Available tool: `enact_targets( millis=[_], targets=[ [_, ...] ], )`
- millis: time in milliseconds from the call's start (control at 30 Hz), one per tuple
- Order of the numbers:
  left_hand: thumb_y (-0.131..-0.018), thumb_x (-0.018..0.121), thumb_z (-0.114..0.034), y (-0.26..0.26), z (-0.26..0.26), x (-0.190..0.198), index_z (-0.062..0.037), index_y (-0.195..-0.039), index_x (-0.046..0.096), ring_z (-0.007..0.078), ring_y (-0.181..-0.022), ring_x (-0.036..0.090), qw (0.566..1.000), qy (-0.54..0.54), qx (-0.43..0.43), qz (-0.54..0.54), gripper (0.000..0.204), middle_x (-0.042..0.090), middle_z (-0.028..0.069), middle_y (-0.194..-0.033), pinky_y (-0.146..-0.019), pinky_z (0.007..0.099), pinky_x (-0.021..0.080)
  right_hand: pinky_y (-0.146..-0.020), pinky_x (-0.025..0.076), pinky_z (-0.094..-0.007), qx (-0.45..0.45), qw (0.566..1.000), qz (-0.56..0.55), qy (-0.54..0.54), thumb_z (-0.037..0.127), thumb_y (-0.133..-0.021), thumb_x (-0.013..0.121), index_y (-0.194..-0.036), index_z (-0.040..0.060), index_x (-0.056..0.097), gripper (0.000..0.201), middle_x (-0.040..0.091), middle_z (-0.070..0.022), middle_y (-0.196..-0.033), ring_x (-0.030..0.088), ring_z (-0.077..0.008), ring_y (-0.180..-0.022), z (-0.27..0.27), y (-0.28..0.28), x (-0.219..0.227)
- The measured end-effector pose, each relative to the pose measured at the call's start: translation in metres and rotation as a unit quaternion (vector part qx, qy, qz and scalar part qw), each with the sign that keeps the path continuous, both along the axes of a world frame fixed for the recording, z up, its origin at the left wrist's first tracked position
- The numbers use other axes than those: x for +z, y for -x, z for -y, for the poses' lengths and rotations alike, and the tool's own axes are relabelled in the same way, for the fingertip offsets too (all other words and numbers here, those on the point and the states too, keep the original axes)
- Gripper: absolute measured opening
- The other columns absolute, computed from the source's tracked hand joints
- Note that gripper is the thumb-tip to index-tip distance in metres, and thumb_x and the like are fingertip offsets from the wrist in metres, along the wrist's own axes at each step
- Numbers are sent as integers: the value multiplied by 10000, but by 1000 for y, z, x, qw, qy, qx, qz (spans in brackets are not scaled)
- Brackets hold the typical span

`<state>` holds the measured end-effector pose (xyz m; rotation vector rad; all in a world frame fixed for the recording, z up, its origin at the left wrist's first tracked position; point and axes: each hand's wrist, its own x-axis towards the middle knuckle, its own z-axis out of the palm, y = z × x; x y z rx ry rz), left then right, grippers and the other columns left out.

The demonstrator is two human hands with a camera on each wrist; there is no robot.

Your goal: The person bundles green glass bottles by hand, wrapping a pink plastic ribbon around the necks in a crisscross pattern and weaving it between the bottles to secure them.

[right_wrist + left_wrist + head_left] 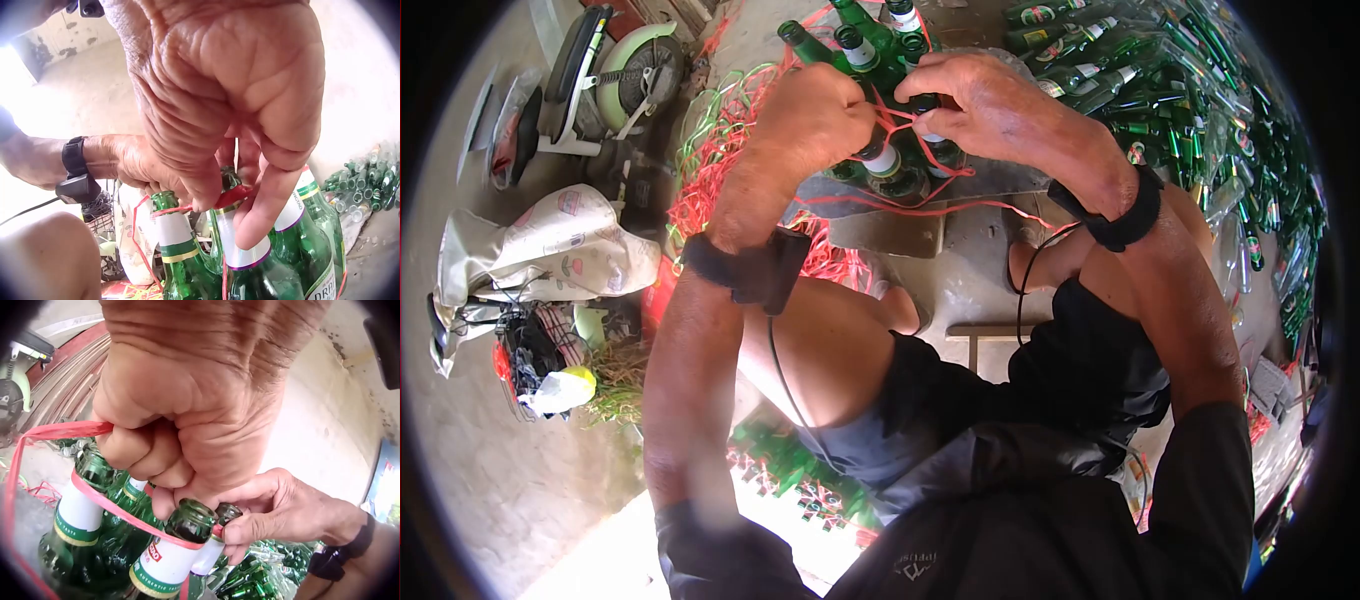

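Observation:
Several green glass beer bottles (900, 184) with white neck labels stand upright in a tight cluster in front of me. A band of red plastic twine (119, 515) runs around their necks just below the mouths. My left hand (812, 118) has its fingers curled round a length of this twine, which comes out of the fist on one side in the left wrist view. Right across from it, my right hand (990, 105) pinches the red twine (232, 199) between thumb and fingers against a bottle neck. The two hands nearly meet over the bottle tops.
A tangled heap of red and green twine (725, 165) lies left of the bottles. Many loose green bottles (1180, 110) are piled on the right. At the left are a scooter wheel (643, 75) and a white sack (565, 245). Tied bottles (815, 500) stand by my left leg.

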<state>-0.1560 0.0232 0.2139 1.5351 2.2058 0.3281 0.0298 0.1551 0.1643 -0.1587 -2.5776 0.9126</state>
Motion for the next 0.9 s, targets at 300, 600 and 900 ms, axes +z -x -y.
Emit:
enact_targets(
  millis=[300,600,900],
  targets=[
    [-778,668,-209,-4,1,-2,-1,-784,747,422,-710,703,998,-40,5,-53,223,674,255,-722,-696,490,580,-833,552,-463,3,1000,-13,-12,107,-834,763,-1113,6,737,298,697,-177,-996,691,-398,-932,1,0,0],
    [-849,729,-229,-1,7,-4,4,-782,738,327,-588,613,995,-64,2,-82,243,633,219,-664,-644,430,531,-834,552,-467,5,1000,-15,-22,110,-844,758,-1123,13,732,296,697,-177,-1004,692,-400,-940,2,-1,0],
    [-789,717,-215,-1,14,-12,-36,-785,763,435,-765,685,992,-91,20,-82,185,690,223,-775,-719,497,569,-846,555,-463,-7,998,-3,-60,123,-863,792,-1147,10,723,313,708,-155,-1049,699,-388,-981,4,-2,3]
  ],
)
